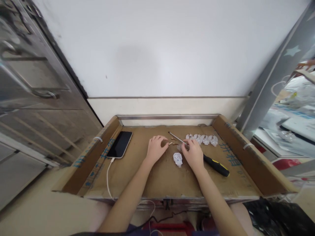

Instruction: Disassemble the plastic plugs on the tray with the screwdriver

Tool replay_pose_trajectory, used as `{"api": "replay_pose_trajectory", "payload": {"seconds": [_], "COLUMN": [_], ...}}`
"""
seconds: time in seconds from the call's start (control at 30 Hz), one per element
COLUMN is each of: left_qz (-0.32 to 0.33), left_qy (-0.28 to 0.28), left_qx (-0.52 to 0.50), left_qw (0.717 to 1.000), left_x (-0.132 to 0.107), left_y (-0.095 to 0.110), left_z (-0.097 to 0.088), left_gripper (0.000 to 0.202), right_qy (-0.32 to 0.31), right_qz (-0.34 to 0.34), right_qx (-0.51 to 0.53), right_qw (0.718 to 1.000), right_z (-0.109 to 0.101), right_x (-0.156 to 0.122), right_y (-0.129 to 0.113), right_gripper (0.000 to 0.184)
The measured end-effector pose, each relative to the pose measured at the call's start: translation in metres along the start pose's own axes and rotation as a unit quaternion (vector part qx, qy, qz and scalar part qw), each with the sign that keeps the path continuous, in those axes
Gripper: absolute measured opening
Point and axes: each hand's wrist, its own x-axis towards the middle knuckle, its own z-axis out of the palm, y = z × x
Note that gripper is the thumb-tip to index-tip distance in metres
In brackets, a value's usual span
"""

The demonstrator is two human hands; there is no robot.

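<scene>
My left hand (157,149) is curled, thumb and forefinger pinched at one end of a small brass pin (170,143). Two more brass pins (173,138) lie just beyond it on the cardboard. In my right hand (193,153) the fingertips close on a clear plastic plug piece (180,148), partly hidden by the fingers. A screwdriver (216,165) with a black and yellow handle lies under that hand, its shaft pointing to the far left. Between my hands, nearer me, rests a white plug part (177,159).
Several clear plug pieces with metal pins (204,139) stand in a row at the right back. A phone (119,144) on a white charging cable (108,177) lies at left. Cardboard side walls (251,154) edge the work surface, and a wall (167,106) rises behind it.
</scene>
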Motion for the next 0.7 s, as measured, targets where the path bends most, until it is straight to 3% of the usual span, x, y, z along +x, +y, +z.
{"api": "replay_pose_trajectory", "payload": {"seconds": [0.2,0.37,0.57,0.7], "left_qz": [-0.006,0.001,-0.010,-0.004], "left_qy": [-0.008,-0.017,0.016,-0.001], "left_qx": [0.006,0.002,-0.034,-0.023], "left_qw": [1.000,1.000,0.999,1.000], "left_x": [-0.002,-0.001,0.001,0.000], "left_y": [-0.002,0.002,0.003,0.003], "left_z": [-0.001,0.001,0.000,0.001], "left_gripper": [0.012,0.008,0.008,0.009], "right_qy": [0.033,0.009,-0.008,-0.013], "right_qz": [0.005,-0.020,-0.019,-0.020], "right_qx": [-0.038,-0.064,-0.089,-0.096], "right_qw": [0.999,0.998,0.996,0.995], "right_z": [-0.004,-0.001,-0.002,-0.002], "right_x": [-0.009,-0.014,-0.015,-0.015], "right_y": [0.009,0.009,0.007,0.008], "right_gripper": [0.024,0.021,0.020,0.020]}}
